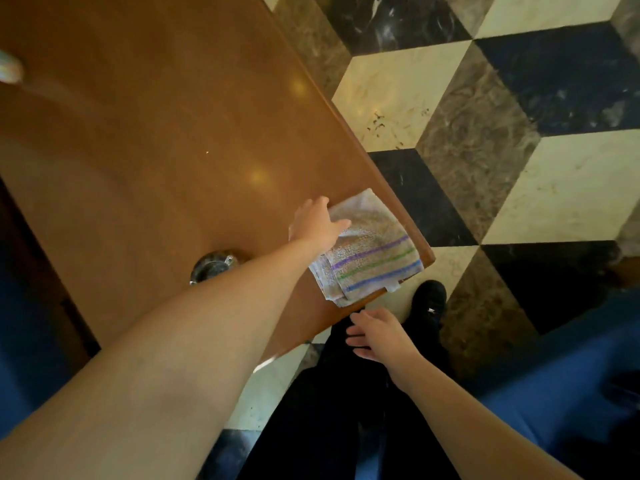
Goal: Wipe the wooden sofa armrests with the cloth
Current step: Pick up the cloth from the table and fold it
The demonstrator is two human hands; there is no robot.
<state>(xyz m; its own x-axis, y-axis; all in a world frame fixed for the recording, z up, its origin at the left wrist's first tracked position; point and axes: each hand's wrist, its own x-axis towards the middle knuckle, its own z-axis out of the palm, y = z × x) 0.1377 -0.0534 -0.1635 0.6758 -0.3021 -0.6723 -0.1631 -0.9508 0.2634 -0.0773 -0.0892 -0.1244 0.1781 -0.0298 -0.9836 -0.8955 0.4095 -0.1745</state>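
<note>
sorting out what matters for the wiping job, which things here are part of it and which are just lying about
Part of the job:
- folded white towel cloth with purple, green and blue stripes
- left hand, touching that cloth

Just lying about:
- round glass ashtray
- brown wooden table
- black shoe

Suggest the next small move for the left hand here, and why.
Probably curl the fingers to grip the cloth and lift it. The left hand rests open on the folded cloth's far edge at the table corner, not yet gripping it; the right hand hangs open below the table edge, holding nothing.
</note>
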